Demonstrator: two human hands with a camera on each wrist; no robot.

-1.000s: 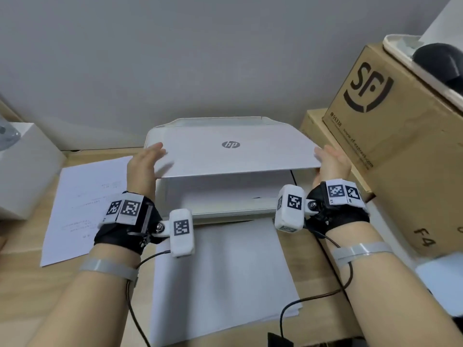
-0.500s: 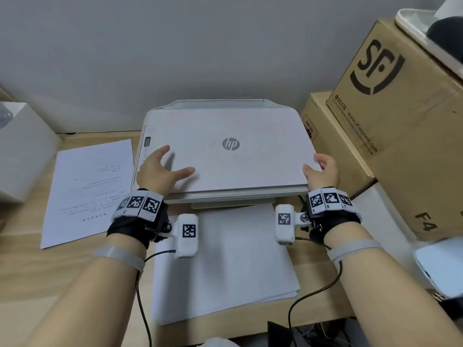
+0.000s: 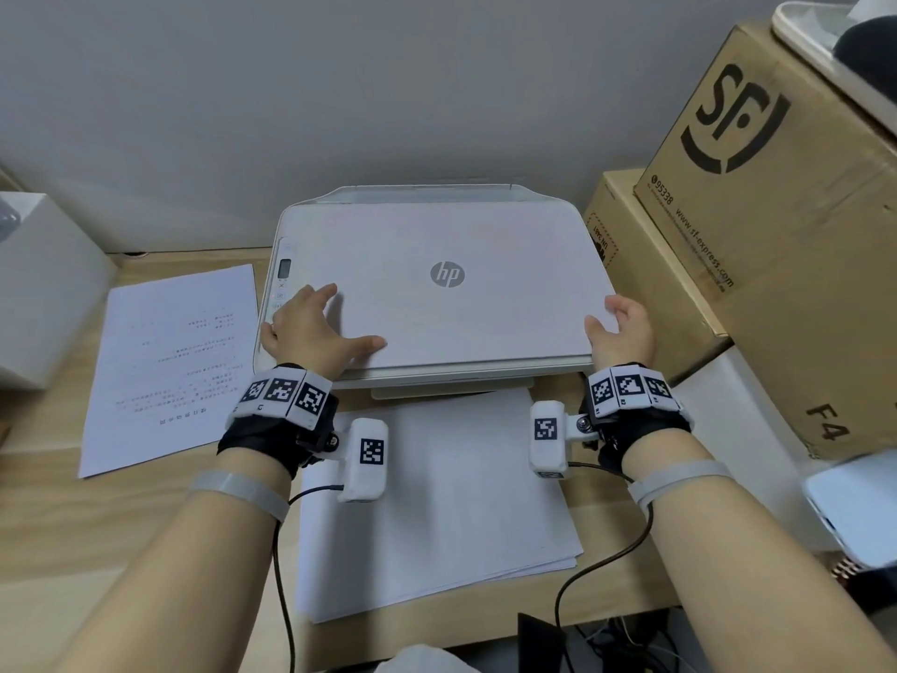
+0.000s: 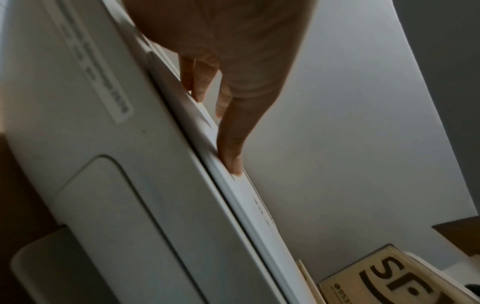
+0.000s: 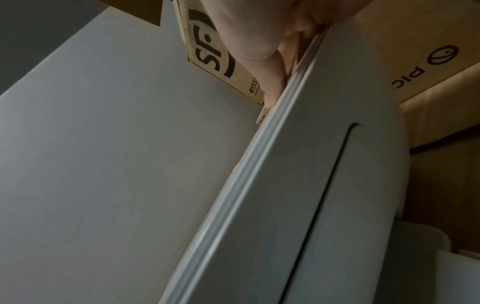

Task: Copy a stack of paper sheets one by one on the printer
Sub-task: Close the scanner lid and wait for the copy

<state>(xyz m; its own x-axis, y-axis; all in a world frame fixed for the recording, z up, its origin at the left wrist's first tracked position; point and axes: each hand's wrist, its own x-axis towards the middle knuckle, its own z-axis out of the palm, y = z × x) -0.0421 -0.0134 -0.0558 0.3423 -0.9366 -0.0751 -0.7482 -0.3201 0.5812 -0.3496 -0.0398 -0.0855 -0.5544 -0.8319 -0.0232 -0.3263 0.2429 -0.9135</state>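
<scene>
The white HP printer sits at the back of the wooden desk with its scanner lid down flat. My left hand lies on the lid's front left corner, fingers straight and spread; in the left wrist view the fingertips press on the lid's edge above the printer body. My right hand holds the lid's front right corner, thumb on top and fingers curled at its side edge. A stack of blank sheets lies in front of the printer. One printed sheet lies to its left.
Stacked cardboard boxes stand close against the printer's right side. A white box is at the left edge of the desk. A white device lies at the lower right. Wrist-camera cables trail over the desk's front edge.
The lid was raised a second ago with both hands at its sides; it has come down flat. My left hand has moved onto the top of the lid.
</scene>
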